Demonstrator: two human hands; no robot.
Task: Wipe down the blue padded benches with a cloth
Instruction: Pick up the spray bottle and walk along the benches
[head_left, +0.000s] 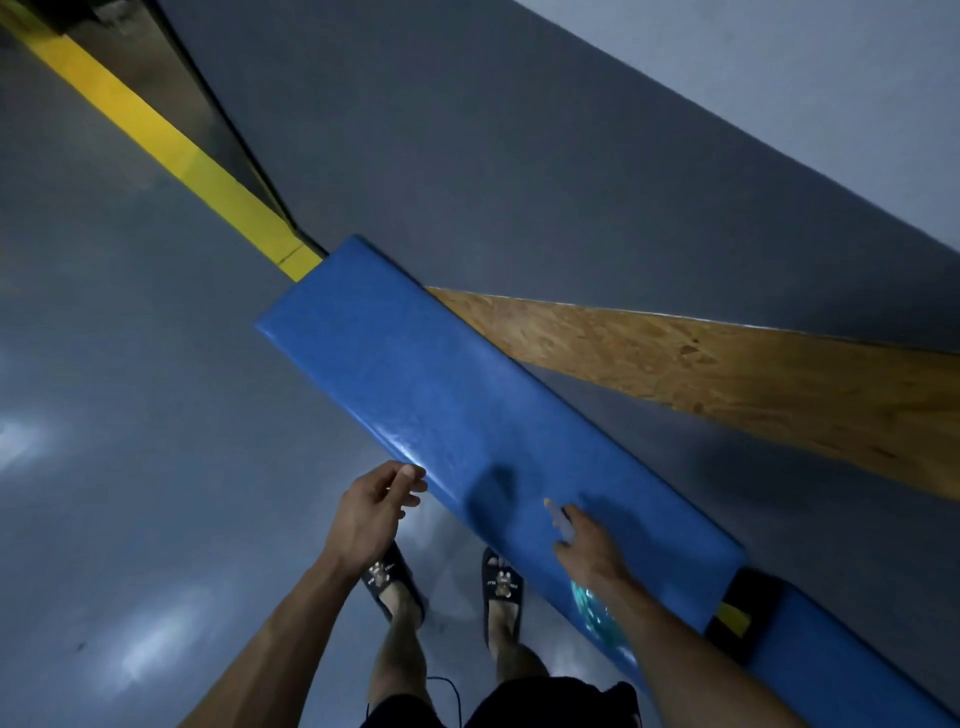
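A long blue padded bench (441, 395) runs diagonally from the upper middle to the lower right. My left hand (371, 512) hovers at its near front edge with fingers loosely curled and nothing in them. Over the bench's top, my right hand (587, 548) grips a spray bottle (592, 610). The bottle's teal body shows under my wrist and its pale nozzle pokes out past my fingers. No cloth is in view. A second blue bench (841, 654) continues at the lower right.
A chipboard panel (727, 384) leans behind the bench against the grey wall (519, 156). A yellow strip (171, 150) runs away at the upper left. A black and yellow piece (737, 616) fills the gap between benches. My sandalled feet (447, 587) stand on the glossy grey floor.
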